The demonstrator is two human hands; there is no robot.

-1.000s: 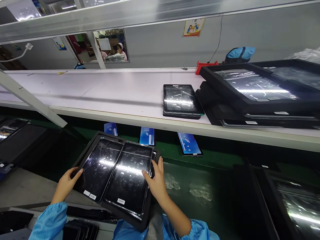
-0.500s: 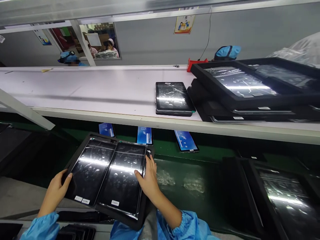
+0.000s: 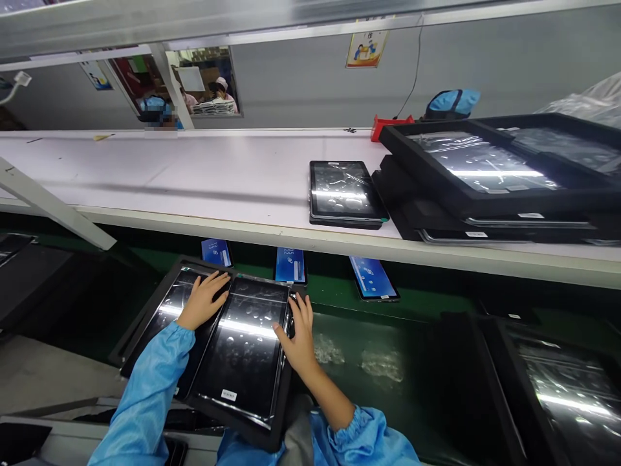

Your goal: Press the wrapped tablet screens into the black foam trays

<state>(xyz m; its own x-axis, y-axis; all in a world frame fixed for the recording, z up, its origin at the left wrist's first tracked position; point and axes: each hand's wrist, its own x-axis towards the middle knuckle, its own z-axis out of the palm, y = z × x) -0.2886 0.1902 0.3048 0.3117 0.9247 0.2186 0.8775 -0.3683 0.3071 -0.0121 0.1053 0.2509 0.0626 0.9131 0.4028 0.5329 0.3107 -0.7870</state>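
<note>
Two dark-screened tablets under clear film lie side by side in a black foam tray (image 3: 264, 440), tilted in front of me. My left hand (image 3: 202, 303) rests across the upper part of the left tablet (image 3: 162, 317), fingers spread towards the gap between the two. My sleeve hides much of that tablet. At the tray's right side is my right hand (image 3: 298, 336), gripping the edge with its thumb over the rim of the right tablet (image 3: 240, 356). A white barcode label shows at the right tablet's lower end.
Several lit blue-screened tablets (image 3: 291, 265) lie on the green surface (image 3: 334, 301) under the white shelf (image 3: 204, 168). Another tablet (image 3: 342, 188) and stacked black trays (image 3: 485, 200) stand on that shelf. More trays (image 3: 514, 388) sit at right. A slanted white post (image 3: 58, 207) is at left.
My left hand has let go of the tray's left edge and moved up and right onto the left tablet. My right hand keeps its place at the right edge.
</note>
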